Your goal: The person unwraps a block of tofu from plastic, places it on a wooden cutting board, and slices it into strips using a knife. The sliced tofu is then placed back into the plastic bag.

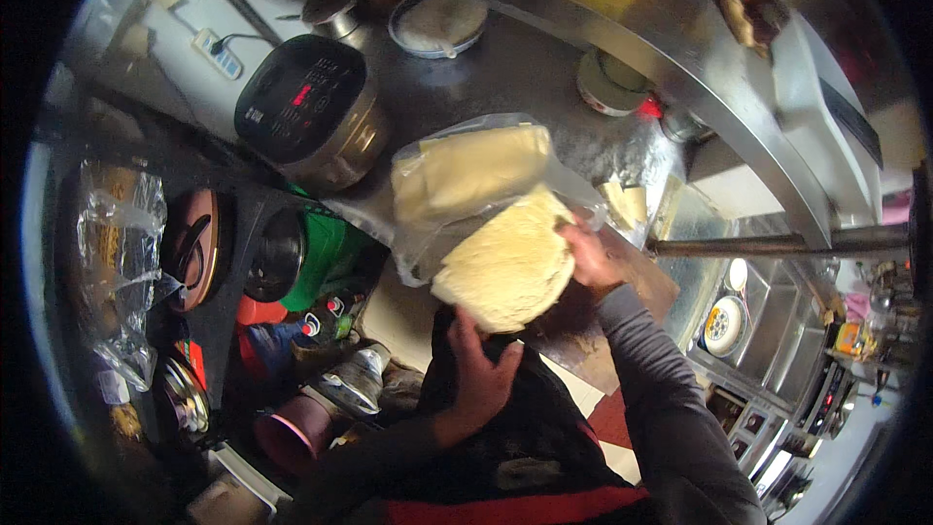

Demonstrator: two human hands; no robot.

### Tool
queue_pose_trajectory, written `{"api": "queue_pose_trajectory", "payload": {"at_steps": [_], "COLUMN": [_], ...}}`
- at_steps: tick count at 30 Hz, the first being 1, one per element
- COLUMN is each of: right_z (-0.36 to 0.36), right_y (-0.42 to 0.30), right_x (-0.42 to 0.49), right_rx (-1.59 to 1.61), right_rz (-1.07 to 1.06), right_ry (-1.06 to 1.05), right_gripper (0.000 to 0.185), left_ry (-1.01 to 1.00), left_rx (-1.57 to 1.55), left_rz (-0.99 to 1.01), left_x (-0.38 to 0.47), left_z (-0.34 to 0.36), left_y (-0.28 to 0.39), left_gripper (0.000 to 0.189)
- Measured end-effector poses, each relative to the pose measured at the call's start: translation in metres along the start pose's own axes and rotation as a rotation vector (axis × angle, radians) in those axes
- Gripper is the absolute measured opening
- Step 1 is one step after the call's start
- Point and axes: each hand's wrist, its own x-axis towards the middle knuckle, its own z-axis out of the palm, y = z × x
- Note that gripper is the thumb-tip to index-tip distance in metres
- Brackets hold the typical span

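My right hand point(594, 257) grips the right edge of a pale yellow stack of thin food sheets point(506, 262), with its thumb on top. The exact kind of food cannot be told. At the stack's lower left edge are the fingertips of my left hand point(482, 372), its thumb spread away; whether these fingers bear any weight is unclear. Just beyond, a clear plastic bag point(419, 251) lies on the steel counter point(510, 65) with more folded pale yellow sheets point(481, 164) inside. The held stack overlaps the bag's near side.
A rice cooker point(302, 102) with a lit display stands at the left. Behind are a covered bowl point(441, 22) and a round container point(612, 80). Cut pale pieces point(625, 203) lie right of the bag. A steel shelf edge point(700, 80) overhangs; a sink point(773, 328) is at right.
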Motion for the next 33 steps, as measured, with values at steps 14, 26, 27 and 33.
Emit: {"api": "queue_pose_trajectory", "payload": {"at_steps": [14, 26, 27, 33], "right_z": [0.026, 0.098, 0.097, 0.091], "right_y": [-0.026, -0.014, -0.017, -0.054], "right_x": [0.021, 0.09, 0.087, 0.014], "right_rx": [-0.178, -0.661, -0.783, -1.306], "right_rz": [-0.341, -0.47, -0.581, -0.581], "right_ry": [0.124, 0.272, 0.243, 0.223], "right_gripper": [0.037, 0.051, 0.049, 0.049], "left_ry": [0.184, 0.226, 0.243, 0.516], "left_rx": [-0.314, -0.31, -0.178, 0.374], "left_rz": [0.026, 0.008, 0.079, 0.236], "left_x": [0.117, 0.268, 0.268, 0.231], "left_z": [0.032, -0.03, -0.033, -0.079], "left_y": [-0.085, -0.068, -0.069, -0.066], "left_gripper": [0.086, 0.082, 0.08, 0.07]}}
